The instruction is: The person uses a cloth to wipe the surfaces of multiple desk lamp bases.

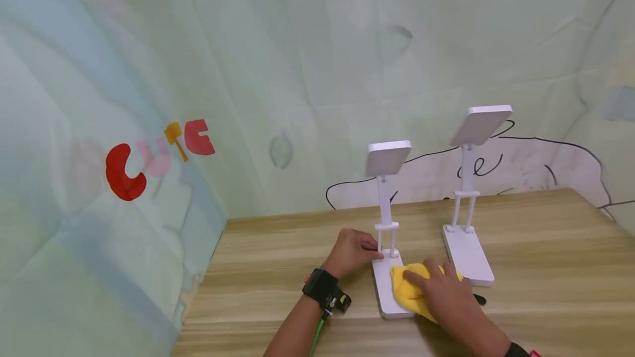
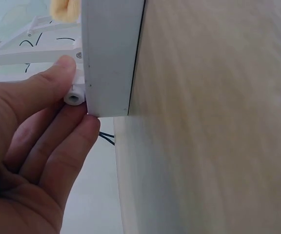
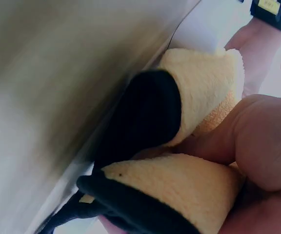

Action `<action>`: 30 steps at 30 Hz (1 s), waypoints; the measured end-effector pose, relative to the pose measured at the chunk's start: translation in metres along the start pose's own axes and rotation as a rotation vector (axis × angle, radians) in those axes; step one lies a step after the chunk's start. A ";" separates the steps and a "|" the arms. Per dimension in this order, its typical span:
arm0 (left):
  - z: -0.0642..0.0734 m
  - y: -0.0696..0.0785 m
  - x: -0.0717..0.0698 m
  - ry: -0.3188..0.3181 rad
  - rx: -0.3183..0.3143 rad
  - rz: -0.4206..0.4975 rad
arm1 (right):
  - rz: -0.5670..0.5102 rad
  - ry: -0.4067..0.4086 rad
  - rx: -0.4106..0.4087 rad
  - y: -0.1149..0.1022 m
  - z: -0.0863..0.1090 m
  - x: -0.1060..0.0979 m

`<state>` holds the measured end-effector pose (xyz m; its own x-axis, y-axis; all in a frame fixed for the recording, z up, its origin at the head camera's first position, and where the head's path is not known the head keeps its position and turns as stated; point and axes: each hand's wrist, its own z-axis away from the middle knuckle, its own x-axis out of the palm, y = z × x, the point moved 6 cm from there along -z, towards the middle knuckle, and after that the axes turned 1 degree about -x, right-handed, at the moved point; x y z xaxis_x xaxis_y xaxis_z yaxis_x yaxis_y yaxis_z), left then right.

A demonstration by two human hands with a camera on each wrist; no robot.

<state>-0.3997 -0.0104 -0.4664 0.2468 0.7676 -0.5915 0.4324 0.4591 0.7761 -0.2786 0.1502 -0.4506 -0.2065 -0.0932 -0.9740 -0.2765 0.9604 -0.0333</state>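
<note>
A white desk lamp (image 1: 388,280) with a tilted head stands upright on the wooden table. At the back end of its base, my left hand (image 1: 351,252) pinches the lamp; in the left wrist view the thumb (image 2: 57,78) lies by the hinge and the fingers (image 2: 77,141) curl behind the base. My right hand (image 1: 448,296) grips a bunched yellow cloth (image 1: 408,286) against the right side of that base. Dark edging shows along the cloth (image 3: 199,92) in the right wrist view. Part of the cloth is hidden under the right hand.
To the right stands a second white desk lamp (image 1: 468,255), its base close to my right hand. The table (image 1: 268,269) has a wood-grain top. Behind it hangs a pale printed backdrop (image 1: 307,81), which also covers the left side.
</note>
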 end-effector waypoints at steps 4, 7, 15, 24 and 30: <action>0.001 -0.001 -0.004 0.006 -0.009 0.003 | 0.009 -0.004 -0.012 -0.008 0.014 -0.001; 0.002 -0.003 -0.005 0.003 -0.013 0.018 | 0.021 0.007 -0.033 -0.016 0.025 -0.003; 0.000 0.001 -0.001 -0.006 0.010 0.027 | 0.043 0.001 -0.049 -0.025 0.042 -0.006; -0.004 0.002 -0.005 0.011 0.008 0.007 | -0.009 0.052 -0.047 -0.036 0.015 -0.011; 0.000 0.003 -0.002 -0.002 0.010 0.038 | 0.016 0.065 -0.079 -0.038 0.004 -0.009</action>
<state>-0.3990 -0.0104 -0.4623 0.2651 0.7833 -0.5623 0.4316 0.4251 0.7956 -0.2625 0.1152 -0.4415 -0.2712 -0.0973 -0.9576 -0.3449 0.9386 0.0023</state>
